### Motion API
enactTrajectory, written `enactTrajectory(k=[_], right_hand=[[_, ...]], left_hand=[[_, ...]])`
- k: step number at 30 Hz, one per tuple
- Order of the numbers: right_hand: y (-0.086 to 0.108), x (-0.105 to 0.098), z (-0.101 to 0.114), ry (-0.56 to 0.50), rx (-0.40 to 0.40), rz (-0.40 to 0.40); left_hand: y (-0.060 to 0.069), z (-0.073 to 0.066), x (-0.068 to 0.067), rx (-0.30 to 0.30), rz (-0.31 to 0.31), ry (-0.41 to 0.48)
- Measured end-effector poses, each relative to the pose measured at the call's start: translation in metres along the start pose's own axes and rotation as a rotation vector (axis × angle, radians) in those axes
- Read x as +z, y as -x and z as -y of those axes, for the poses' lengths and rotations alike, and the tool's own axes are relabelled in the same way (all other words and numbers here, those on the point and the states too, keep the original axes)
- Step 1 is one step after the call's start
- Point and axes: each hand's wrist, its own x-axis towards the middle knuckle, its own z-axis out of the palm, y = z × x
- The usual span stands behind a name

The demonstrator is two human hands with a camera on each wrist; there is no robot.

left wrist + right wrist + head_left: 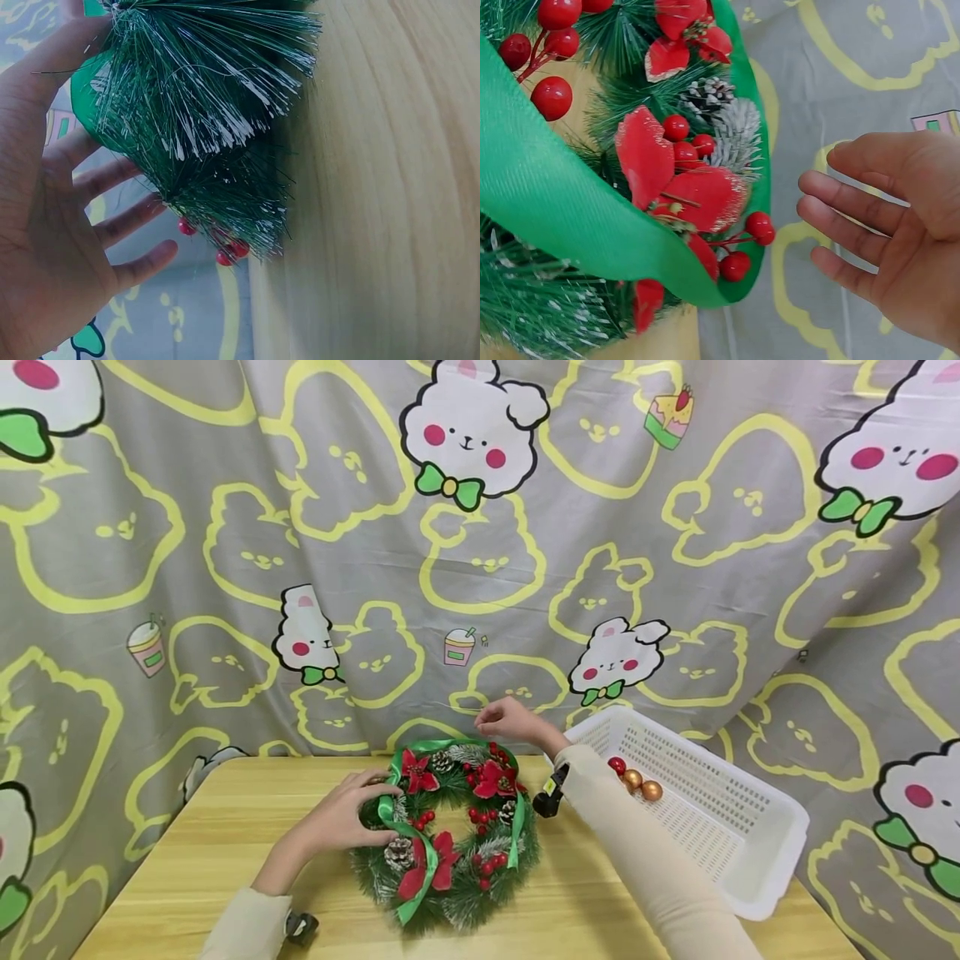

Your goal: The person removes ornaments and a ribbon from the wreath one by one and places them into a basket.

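Note:
A green pine wreath (495,853) with red poinsettias, berries, pine cones and frosted tips lies on the wooden table in the head view. Green ribbon (386,810) runs over its left side and round the far rim; the right wrist view shows a wide band of this ribbon (585,202) across the wreath (641,161). At the wreath's left edge is my left hand (347,812), its thumb and fingers spread and touching needles and ribbon; some fingertips are hidden. My right hand (517,723) hovers beyond the far right rim, apart from the wreath, fingers loosely bent and empty.
A white perforated basket (772,852) stands at the right, holding a red ball (617,765) and gold balls (652,790). My right forearm passes in front of its near side. A patterned grey curtain (375,568) hangs behind the table (225,827).

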Motion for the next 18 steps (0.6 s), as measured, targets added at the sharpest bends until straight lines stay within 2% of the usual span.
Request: enactTrajectory(k=[10,18], right_hand=[[-0.009,0.013,-0.011,-0.004,0.032,-0.014],[-0.017,0.023,-0.014,0.049,0.042,-0.005]], left_hand=[[-0.001,0.001,0.001,-0.008,0.014,0.003],[0.0,0.0,0.002,-0.013,0.003,0.004]])
